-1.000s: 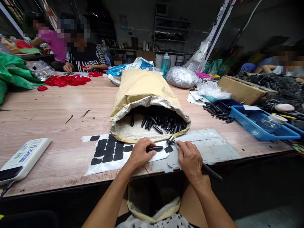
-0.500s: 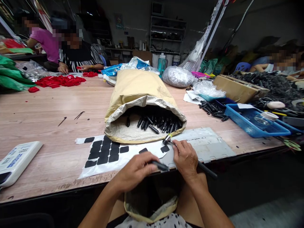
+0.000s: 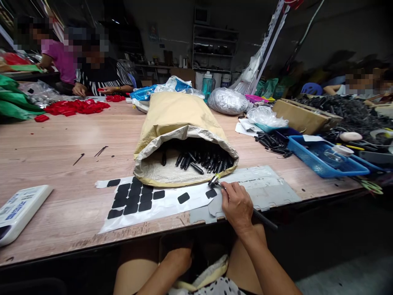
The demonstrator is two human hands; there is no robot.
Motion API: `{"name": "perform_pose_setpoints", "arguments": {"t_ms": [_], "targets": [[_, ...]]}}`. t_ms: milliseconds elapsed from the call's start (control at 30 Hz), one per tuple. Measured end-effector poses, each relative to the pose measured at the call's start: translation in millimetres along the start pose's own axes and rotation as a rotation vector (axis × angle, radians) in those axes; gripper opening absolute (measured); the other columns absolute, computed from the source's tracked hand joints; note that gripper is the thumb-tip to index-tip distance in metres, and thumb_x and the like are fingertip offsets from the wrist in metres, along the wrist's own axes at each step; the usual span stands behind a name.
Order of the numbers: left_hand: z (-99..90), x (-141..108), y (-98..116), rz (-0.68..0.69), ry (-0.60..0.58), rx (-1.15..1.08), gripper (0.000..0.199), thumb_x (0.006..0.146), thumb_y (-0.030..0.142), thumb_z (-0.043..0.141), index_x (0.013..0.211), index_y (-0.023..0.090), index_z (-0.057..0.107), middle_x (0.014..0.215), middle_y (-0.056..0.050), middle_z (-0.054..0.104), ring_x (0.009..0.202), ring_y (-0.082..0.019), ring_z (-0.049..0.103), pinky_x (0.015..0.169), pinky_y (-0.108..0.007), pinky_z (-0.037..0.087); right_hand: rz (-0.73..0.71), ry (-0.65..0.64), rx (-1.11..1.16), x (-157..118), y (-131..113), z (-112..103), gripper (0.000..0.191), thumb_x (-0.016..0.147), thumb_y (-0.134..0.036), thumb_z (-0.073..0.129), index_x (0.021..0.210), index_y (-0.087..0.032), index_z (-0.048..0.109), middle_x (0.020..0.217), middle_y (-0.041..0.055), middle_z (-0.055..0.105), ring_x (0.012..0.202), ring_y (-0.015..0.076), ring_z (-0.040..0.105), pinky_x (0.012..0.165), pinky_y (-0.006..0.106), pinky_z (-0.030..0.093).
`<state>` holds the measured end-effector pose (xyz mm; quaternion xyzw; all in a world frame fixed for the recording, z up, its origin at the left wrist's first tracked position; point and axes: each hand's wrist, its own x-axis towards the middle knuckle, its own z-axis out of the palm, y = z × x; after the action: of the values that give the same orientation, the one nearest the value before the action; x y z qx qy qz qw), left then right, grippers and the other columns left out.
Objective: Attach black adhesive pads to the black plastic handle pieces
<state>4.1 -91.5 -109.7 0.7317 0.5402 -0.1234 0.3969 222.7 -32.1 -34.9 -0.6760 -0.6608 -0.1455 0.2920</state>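
My right hand (image 3: 238, 205) is closed around a small hammer (image 3: 214, 181) with a metal head and a dark handle that sticks out behind the hand. The hammer's head hovers or rests near the mouth of a tan woven sack (image 3: 184, 112), which lies on its side with many black cylindrical parts (image 3: 196, 168) inside. Below the table edge, my left hand (image 3: 178, 260) reaches down into shadow over an open bag (image 3: 211, 272) between the knees; its fingers are hidden. A white sheet (image 3: 172, 209) with black rounded-square stickers (image 3: 132, 200) lies before the sack.
A grey board (image 3: 267, 186) lies at the table's front edge. To the right stand a blue basket (image 3: 325, 164) and a pile of black parts (image 3: 270, 143). At left are a white device (image 3: 23, 211) and red pieces (image 3: 78, 107). A co-worker (image 3: 98, 76) sits across.
My left hand has moved from above the table edge down into the lap; the black part it held is out of sight. My right hand stays with the hammer.
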Motion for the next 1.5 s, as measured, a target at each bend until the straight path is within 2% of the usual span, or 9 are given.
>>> {"name": "perform_pose_setpoints", "arguments": {"t_ms": [133,233,300,433,567,933,1067,1200,1500], "targets": [[-58.8,-43.4,34.3,0.289,-0.138,0.047,0.038,0.077,0.039,0.070,0.112,0.025,0.076,0.104,-0.009,0.078,0.100,-0.032,0.071,0.085,-0.038,0.054,0.002,-0.004,-0.014,0.0,0.8,1.6,0.024,0.096,-0.024,0.054,0.116,-0.025,0.067,0.094,0.0034,0.064,0.087,0.0198,0.051,0.079,0.031,0.035],[-122.2,-60.1,53.8,0.558,-0.162,-0.146,0.033,0.087,0.044,0.064,0.114,0.029,0.074,0.093,-0.001,0.077,0.081,-0.019,0.070,0.072,-0.026,0.051,-0.002,-0.001,-0.021,0.1,1.1,2.2,0.024,0.095,-0.023,0.055,0.115,-0.025,0.067,0.094,0.0035,0.063,0.087,0.0197,0.051,0.078,0.032,0.035],[-163.8,-48.0,51.5,0.521,0.076,-0.216,0.030,0.095,0.040,0.052,0.111,0.026,0.074,0.094,-0.002,0.075,0.083,-0.018,0.068,0.075,-0.025,0.051,-0.002,0.000,-0.020,0.2,0.9,1.8,0.023,0.095,-0.024,0.056,0.115,-0.025,0.067,0.094,0.0035,0.063,0.087,0.0196,0.051,0.078,0.032,0.035],[-229.7,14.0,14.9,0.108,0.825,-0.055,0.037,0.091,0.018,0.045,0.115,0.024,0.073,0.110,-0.008,0.070,0.106,-0.026,0.063,0.090,-0.035,0.049,0.001,-0.009,-0.014,0.9,-0.3,0.0,0.023,0.095,-0.023,0.056,0.114,-0.025,0.067,0.094,0.0033,0.063,0.087,0.0196,0.051,0.078,0.032,0.035],[-259.5,58.8,-21.7,-0.011,0.888,0.168,0.047,0.079,0.005,0.049,0.115,0.023,0.073,0.127,-0.011,0.064,0.113,-0.030,0.059,0.095,-0.039,0.048,0.005,-0.014,0.003,1.8,-1.8,-0.9,0.024,0.094,-0.022,0.055,0.115,-0.024,0.067,0.094,0.0041,0.063,0.088,0.0202,0.052,0.079,0.032,0.036],[-241.4,32.9,-14.8,-0.023,0.781,0.250,0.029,0.085,0.022,0.056,0.110,0.023,0.070,0.124,-0.010,0.061,0.115,-0.037,0.049,0.094,-0.049,0.043,0.021,-0.013,0.009,0.4,-2.5,-1.2,0.025,0.094,-0.022,0.054,0.116,-0.024,0.067,0.095,0.0045,0.063,0.089,0.0204,0.052,0.079,0.032,0.036],[-215.7,13.5,7.0,0.229,0.826,0.121,0.025,0.091,0.029,0.057,0.112,0.023,0.068,0.106,-0.008,0.065,0.106,-0.031,0.050,0.093,-0.044,0.042,0.022,-0.008,0.010,0.2,-2.3,-0.1,0.025,0.093,-0.022,0.055,0.116,-0.025,0.066,0.095,0.0036,0.063,0.088,0.0201,0.051,0.079,0.032,0.035],[-178.3,9.6,30.2,0.498,0.737,0.010,0.020,0.089,0.030,0.063,0.106,0.023,0.070,0.099,-0.006,0.065,0.101,-0.026,0.051,0.091,-0.039,0.042,0.021,-0.004,0.009,0.0,-1.8,0.6,0.025,0.093,-0.023,0.055,0.115,-0.025,0.066,0.095,0.0036,0.062,0.088,0.0200,0.050,0.078,0.032,0.034],[-148.2,17.6,26.5,0.530,0.755,-0.076,0.022,0.084,0.031,0.071,0.105,0.023,0.069,0.094,-0.004,0.063,0.097,-0.025,0.051,0.087,-0.037,0.041,0.009,0.014,0.007,-0.2,-2.0,0.4,0.024,0.093,-0.023,0.055,0.115,-0.024,0.067,0.093,0.0044,0.062,0.086,0.0199,0.051,0.076,0.032,0.034]]}}
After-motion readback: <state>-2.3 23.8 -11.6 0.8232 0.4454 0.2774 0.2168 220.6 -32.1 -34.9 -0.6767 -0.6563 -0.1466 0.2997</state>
